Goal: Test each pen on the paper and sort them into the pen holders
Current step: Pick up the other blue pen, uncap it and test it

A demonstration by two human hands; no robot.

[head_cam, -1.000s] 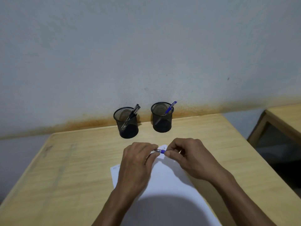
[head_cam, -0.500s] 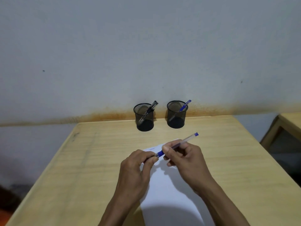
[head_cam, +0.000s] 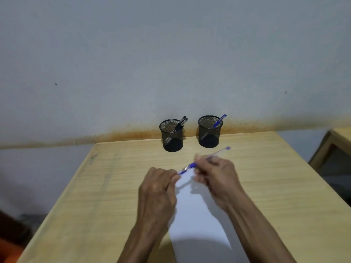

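Observation:
A clear pen with blue grip and blue end (head_cam: pixel 218 152) slants across my right hand (head_cam: pixel 216 175), which grips its barrel. Its tip end points down-left toward my left hand (head_cam: pixel 157 188), whose fingers pinch what looks like the blue cap (head_cam: pixel 182 171). Both hands hover over the far end of a white paper sheet (head_cam: pixel 197 211) on the wooden desk (head_cam: pixel 106 196). Behind them stand two black mesh pen holders: the left holder (head_cam: pixel 172 135) has black pens, the right holder (head_cam: pixel 209 132) has a blue pen.
The holders stand by the desk's far edge against a grey wall with a rusty stain. A second wooden table (head_cam: pixel 334 147) stands at the right, with a gap between. The floor drops away left of the desk.
The view has swung left and back. The pen has come out from between the hands: my right hand now holds it slanted up-right, and the cap end has drawn slightly apart from the barrel.

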